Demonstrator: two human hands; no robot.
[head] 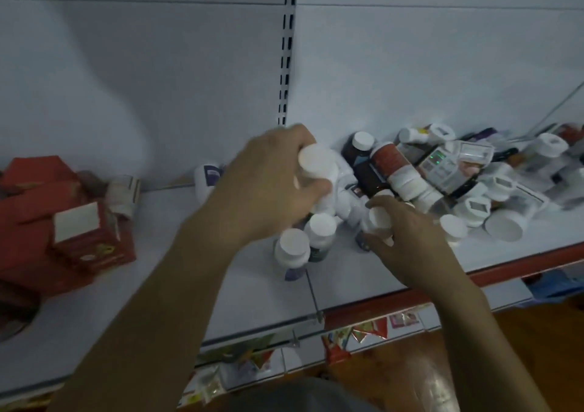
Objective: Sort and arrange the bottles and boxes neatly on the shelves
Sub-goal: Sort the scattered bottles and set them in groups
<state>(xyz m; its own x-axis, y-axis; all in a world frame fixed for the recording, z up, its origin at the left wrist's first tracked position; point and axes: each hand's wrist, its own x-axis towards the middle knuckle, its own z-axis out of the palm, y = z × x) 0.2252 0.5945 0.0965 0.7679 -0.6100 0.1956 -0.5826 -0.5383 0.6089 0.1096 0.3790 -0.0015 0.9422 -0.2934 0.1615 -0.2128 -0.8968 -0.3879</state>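
Left hand (268, 184) grips white-capped bottle (316, 165); right hand (407, 234) grips another bottle (377, 220).

Shop, pharmacy-style stock shelving.
White metal retail shelf (379, 272) with slotted upright (286, 63) and red edge strip (521, 266); loose heap of white-capped bottles (407, 174), stacked red boxes (85, 241), colourful packets (369, 332) on the tier below.

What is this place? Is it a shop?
Most likely a shop, perhaps a pharmacy. A long white shelf with a red front edge meets a slotted wall post, a heap of white-capped bottles lies on it, and red boxes sit at its left.
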